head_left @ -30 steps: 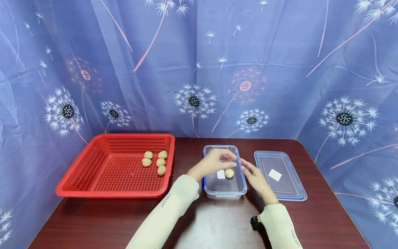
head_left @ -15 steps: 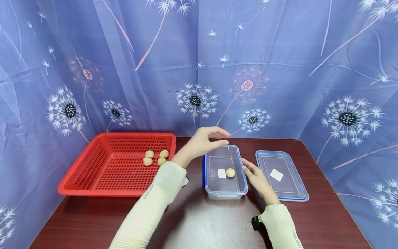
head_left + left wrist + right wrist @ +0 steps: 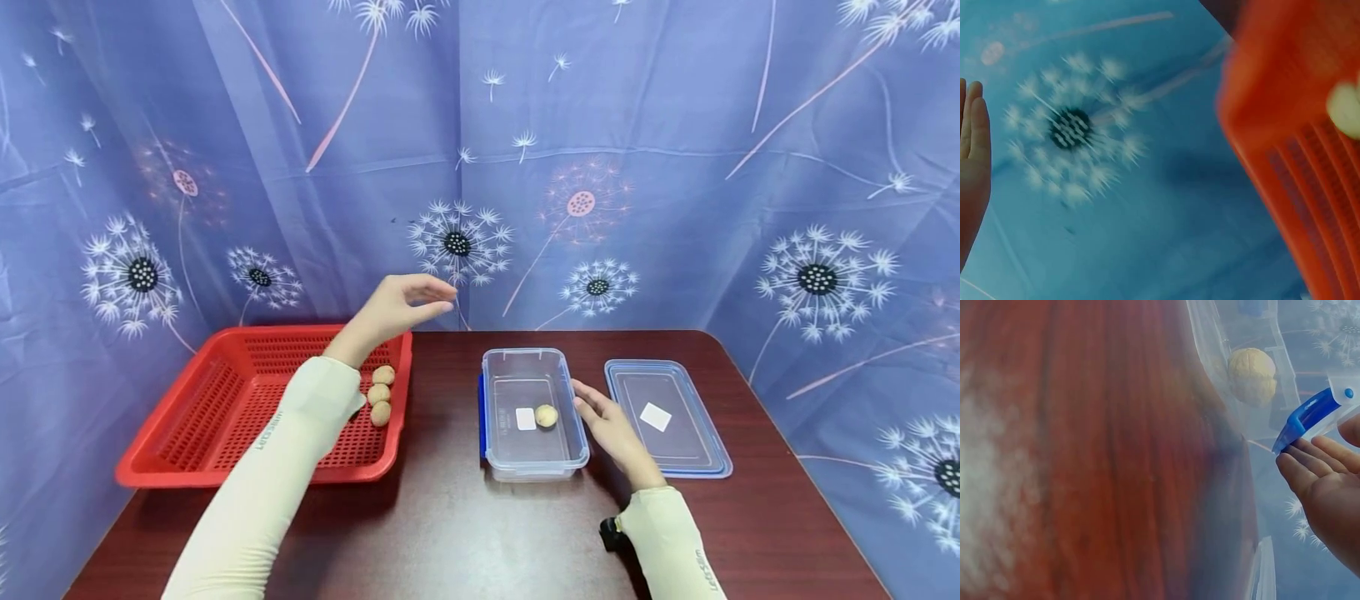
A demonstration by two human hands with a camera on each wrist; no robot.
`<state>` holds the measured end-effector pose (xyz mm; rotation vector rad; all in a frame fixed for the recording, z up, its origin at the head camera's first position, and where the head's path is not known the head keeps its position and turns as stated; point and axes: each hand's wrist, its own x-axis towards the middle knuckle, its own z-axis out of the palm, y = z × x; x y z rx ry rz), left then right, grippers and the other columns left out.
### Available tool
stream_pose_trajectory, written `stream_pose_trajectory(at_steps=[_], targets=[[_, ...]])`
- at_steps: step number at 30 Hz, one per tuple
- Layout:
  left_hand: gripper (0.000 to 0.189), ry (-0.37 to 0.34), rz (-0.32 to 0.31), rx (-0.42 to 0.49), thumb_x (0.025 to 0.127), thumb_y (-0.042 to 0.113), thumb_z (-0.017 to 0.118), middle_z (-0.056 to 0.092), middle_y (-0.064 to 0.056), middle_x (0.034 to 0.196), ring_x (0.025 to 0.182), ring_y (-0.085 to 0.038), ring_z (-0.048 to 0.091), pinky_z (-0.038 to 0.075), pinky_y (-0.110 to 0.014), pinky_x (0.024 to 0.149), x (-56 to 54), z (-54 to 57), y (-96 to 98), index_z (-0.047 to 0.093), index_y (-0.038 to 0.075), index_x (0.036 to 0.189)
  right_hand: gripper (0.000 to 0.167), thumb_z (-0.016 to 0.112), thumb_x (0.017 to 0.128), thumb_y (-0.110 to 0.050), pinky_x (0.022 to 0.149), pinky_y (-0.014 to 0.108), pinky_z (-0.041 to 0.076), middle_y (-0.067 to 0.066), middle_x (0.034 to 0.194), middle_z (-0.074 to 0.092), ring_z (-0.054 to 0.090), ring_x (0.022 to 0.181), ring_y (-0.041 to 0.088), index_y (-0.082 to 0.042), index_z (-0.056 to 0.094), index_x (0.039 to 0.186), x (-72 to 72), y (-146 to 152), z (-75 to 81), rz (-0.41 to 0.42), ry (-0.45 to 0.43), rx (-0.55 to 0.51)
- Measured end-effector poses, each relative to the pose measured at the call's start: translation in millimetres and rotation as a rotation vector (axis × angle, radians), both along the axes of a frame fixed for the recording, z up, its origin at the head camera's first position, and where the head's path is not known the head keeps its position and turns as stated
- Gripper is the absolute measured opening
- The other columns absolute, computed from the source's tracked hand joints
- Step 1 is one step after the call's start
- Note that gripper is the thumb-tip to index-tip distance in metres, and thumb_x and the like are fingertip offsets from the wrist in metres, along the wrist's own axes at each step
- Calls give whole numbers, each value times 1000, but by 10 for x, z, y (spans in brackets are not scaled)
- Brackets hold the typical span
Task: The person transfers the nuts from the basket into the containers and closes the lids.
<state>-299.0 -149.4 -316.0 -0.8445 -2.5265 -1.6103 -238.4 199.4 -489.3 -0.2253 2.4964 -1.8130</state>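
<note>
Hovering near the far right corner of the red basket (image 3: 174,480), the left hand (image 3: 405,302) is held with a narrow gap between thumb and fingers. The right side of the clear container (image 3: 534,472) is touched by the right hand (image 3: 611,427). One walnut (image 3: 546,416) is seen inside, three more walnuts (image 3: 378,395) in the basket.

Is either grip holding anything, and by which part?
The left grip holds nothing: the gap inside it is bare. The right grip lies open at the clip on the box, not curled round either, so no hold shows there.
</note>
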Motion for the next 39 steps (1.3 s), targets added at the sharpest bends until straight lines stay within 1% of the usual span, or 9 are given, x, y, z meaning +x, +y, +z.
stream_pose_trajectory(at_steps=[5,9,12,21,24,27,31,35,39], targets=[[30,-63,68,-34,88,19,72,69,-10,112,102,-18,66,52,-32,88,-79,-118,-375,68,5,115,44,43,104,-14,109,47,30,22,144,43,40,132,32,3,39,144,-2,-9,3,-6,-6,5],[32,-113,131,-64,88,22,72,69,-10,113,98,-14,66,52,-31,87,-114,-265,-649,68,6,116,44,43,104,-15,109,47,31,22,143,44,41,132,32,2,40,144,2,-7,3,-7,-9,10],[33,-146,166,-96,89,23,71,69,-12,113,97,-13,66,51,-34,88,-134,-382,-823,67,6,117,44,44,104,-16,109,47,31,22,143,44,41,131,32,1,40,144,3,-4,3,-8,-10,19],[37,-211,235,-212,92,24,67,66,-15,116,106,-29,61,46,-50,94,-129,-711,-1277,63,3,122,44,43,104,-17,108,47,33,21,142,46,43,130,32,-1,41,144,11,-11,23,-14,-15,24],[40,-222,245,-245,93,25,66,65,-16,118,109,-31,59,45,-51,95,-131,-826,-1405,62,1,123,44,42,104,-17,107,47,34,22,143,45,43,130,32,0,39,145,14,-17,25,-10,-11,30],[39,-227,264,-275,92,24,67,66,-16,116,105,-28,61,48,-48,92,-139,-937,-1509,63,-1,121,44,42,104,-17,107,46,34,22,142,45,43,130,32,1,39,145,11,-20,26,-11,-6,28],[35,-228,254,-315,91,17,68,68,-16,109,96,-23,63,50,-44,86,-111,-1062,-1628,64,-5,117,43,43,104,-17,106,44,34,22,141,47,45,129,32,0,41,144,2,-20,21,-17,0,22],[30,-254,206,-348,89,9,69,69,-18,103,91,-19,63,52,-37,80,-54,-1155,-1718,64,-10,112,42,44,103,-15,105,42,36,23,139,48,46,127,32,1,42,142,2,-15,6,-17,11,23],[28,-288,167,-349,86,4,70,69,-21,102,89,-16,63,51,-27,75,-8,-1213,-1769,65,-12,109,42,45,103,-13,105,44,35,24,138,49,47,126,34,3,42,142,9,-13,5,-14,26,19]])
